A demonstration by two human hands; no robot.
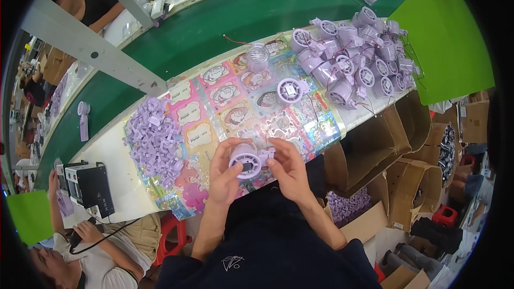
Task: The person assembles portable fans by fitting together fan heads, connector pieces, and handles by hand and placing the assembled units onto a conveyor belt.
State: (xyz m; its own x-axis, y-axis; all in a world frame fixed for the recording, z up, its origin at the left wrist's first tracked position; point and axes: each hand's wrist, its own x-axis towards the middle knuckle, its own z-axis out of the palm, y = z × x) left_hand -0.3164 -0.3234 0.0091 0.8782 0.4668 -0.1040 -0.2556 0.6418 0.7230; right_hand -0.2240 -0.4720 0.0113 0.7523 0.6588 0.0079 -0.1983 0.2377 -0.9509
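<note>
Just above the table's near edge, my left hand (224,173) grips a lilac round fan housing (246,160), its thumb pressed over the ring's opening. A dark piece shows inside the ring. My right hand (288,169) pinches the small lilac bracket (265,155) at the housing's right side. How firmly that bracket is seated, I cannot tell. Beyond my hands, a single fan housing (289,91) lies on the colourful printed mat (235,93), and a clear-looking lilac cylinder (258,58) stands farther back.
Small lilac brackets (153,142) lie heaped on the left, many housings (367,77) at the far right. A green conveyor belt (225,18) runs behind, past a metal post (91,43). Cardboard boxes (375,139) stand right. A co-worker (101,251) sits left beside a black device (88,190).
</note>
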